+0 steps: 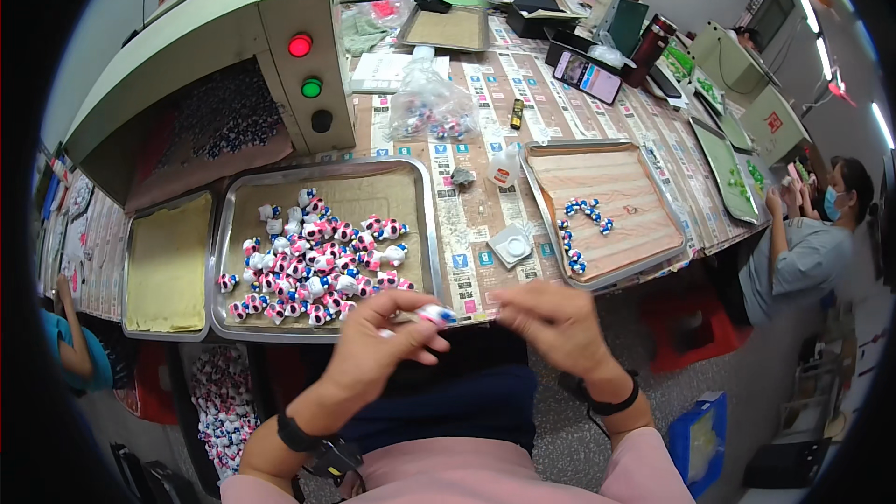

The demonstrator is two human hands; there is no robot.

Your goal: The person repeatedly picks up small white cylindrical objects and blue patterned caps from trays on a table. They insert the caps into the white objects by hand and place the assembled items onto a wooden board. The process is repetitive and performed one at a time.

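Observation:
Between the thumb and fingers of my left hand [373, 341] is a small white, pink and blue toy figurine [436, 315], held above the table's front edge. My right hand [558, 329] is a short way to the right of it, fingers pinched together; whatever is in them is too small to make out. Beyond my left hand lies a metal tray [432, 224] with a heap of pink, white and blue figurines [313, 266]. On the right, a second tray [611, 224] lined with brownish paper carries several blue-and-white pieces [588, 215] in a bent row.
A machine [224, 65] with red and green lights stands at the left. Behind the trays are a plastic bag [434, 112], a small white bottle [504, 166], a white dish [511, 245] and a phone [586, 77]. A blue crate [695, 443] sits on the floor; other people work around.

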